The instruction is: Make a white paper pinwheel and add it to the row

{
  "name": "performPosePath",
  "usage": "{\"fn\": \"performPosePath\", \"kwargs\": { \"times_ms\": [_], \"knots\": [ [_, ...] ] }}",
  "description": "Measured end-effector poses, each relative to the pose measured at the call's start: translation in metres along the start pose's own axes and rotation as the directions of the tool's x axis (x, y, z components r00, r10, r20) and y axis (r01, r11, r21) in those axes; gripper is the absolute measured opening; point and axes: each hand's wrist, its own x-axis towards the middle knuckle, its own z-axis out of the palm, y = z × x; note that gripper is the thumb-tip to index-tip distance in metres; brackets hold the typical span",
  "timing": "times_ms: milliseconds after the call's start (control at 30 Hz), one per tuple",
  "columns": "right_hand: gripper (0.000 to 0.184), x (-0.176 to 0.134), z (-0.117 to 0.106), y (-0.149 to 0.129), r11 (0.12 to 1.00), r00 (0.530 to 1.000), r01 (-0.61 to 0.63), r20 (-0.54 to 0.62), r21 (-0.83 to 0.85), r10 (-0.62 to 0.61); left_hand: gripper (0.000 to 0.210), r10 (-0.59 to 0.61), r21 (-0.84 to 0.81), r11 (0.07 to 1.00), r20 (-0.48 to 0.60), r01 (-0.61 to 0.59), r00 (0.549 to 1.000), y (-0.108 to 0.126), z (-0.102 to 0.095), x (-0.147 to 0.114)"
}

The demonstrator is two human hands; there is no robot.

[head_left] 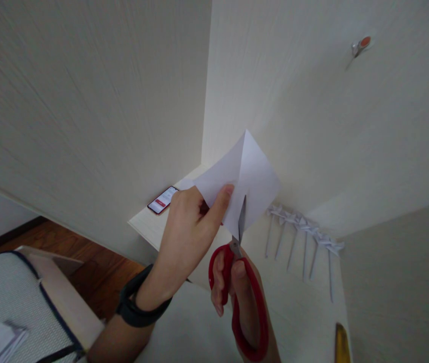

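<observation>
A creased sheet of white paper (pixel 259 176) is pinched in my left hand (pixel 191 222), the thumb lying on top and the other fingers hidden beneath. My right hand (pixel 242 282) grips a pair of scissors (pixel 261 322) by their red loops. The scissor blades reach into the near corner of the paper, along its middle crease; one blade shows above the sheet. A dark band circles my left wrist. To the right on the white table, several folded paper pinwheels (pixel 305 224) with thin white sticks lie in a row.
A phone (pixel 162 199) with a lit screen lies by the left panel. Pale walls close in the table's back and sides, with a small hook (pixel 361 45) on one. A yellow object (pixel 342 343) sits at lower right. Folded paper (pixel 0 343) rests on a light seat (pixel 6 292).
</observation>
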Motion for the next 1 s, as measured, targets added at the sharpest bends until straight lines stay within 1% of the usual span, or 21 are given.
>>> {"fn": "performPosePath", "kwargs": {
  "times_ms": [167,467,600,800,1000],
  "knots": [
    [0.053,-0.001,-0.001,0.001,1.0,1.0,-0.012,0.004,0.0,0.012,0.039,0.011,-0.001,1.0,-0.005,-0.011,1.0,-0.001,0.0,0.0],
    [0.053,-0.002,-0.002,-0.001,1.0,1.0,-0.029,-0.003,-0.01,0.029,0.041,-0.023,0.047,0.999,-0.008,0.023,1.0,-0.003,0.001,-0.003],
    [0.054,-0.001,-0.002,-0.007,0.999,0.999,-0.037,0.001,-0.016,0.037,0.039,-0.031,0.026,0.999,-0.02,0.031,0.999,0.0,0.001,-0.002],
    [0.061,0.0,-0.002,-0.02,0.999,1.0,-0.03,0.009,-0.021,0.03,0.039,-0.068,-0.008,0.998,-0.03,0.068,0.997,0.005,0.001,-0.003],
    [0.06,-0.003,0.002,-0.023,1.0,1.0,-0.005,0.004,-0.004,0.005,0.037,-0.087,-0.028,0.996,-0.009,0.087,0.996,0.007,0.0,-0.003]
  ]
}}
